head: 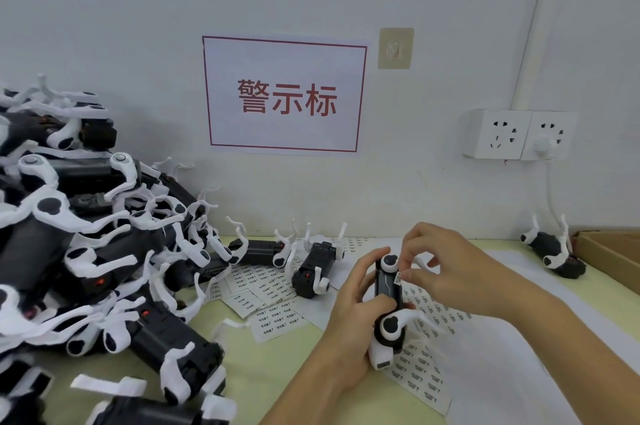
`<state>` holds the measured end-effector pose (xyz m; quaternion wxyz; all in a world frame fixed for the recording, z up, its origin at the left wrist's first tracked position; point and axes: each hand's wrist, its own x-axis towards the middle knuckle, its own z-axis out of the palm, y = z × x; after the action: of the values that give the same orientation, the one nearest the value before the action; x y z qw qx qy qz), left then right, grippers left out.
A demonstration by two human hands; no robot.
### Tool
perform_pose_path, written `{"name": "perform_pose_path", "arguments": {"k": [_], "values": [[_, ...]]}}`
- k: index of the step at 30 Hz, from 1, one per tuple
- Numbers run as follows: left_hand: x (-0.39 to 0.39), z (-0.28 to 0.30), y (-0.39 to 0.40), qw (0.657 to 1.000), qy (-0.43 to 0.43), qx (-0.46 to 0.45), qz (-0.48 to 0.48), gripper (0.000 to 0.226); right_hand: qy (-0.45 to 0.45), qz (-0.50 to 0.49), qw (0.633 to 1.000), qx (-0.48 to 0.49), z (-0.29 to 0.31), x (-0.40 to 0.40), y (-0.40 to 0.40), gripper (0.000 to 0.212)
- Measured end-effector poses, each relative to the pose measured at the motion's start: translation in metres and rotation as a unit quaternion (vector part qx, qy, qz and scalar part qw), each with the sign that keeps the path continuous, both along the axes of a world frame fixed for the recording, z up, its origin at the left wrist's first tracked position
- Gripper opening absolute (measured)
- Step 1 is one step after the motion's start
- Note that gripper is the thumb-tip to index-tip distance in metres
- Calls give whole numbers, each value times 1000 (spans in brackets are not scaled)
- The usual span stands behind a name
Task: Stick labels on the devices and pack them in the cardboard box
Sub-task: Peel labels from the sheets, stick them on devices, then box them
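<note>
My left hand point(349, 317) grips a black device with white arms point(388, 289) above the table, holding it upright. My right hand point(440, 268) pinches a small white label point(398, 278) against the device's right side. A sheet of printed labels point(426, 369) lies under my hands. More label sheets point(266, 289) lie scattered to the left. A large pile of similar devices point(86, 268) fills the left side. One device point(554, 251) lies at the far right, next to the cardboard box point(613, 258), of which only a corner shows.
Two loose devices point(311, 265) lie on the label sheets near the wall. A red-framed paper sign point(285, 95) hangs on the wall. A double wall socket point(519, 135) with a white plug and cable sits at the right.
</note>
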<state>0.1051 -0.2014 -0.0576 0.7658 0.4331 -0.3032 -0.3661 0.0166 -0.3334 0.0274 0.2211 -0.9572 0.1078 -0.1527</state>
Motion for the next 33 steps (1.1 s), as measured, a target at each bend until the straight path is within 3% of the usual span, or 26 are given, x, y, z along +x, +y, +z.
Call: {"name": "perform_pose_path", "arguments": {"k": [16,33], "values": [[-4,7,2,1000,27,4,12,61,-1,-11,997,-72,1,3,12,33],[-6,6,2,999,25,1,33,56,-13,-14,996,-85,-1,3,14,28]]}}
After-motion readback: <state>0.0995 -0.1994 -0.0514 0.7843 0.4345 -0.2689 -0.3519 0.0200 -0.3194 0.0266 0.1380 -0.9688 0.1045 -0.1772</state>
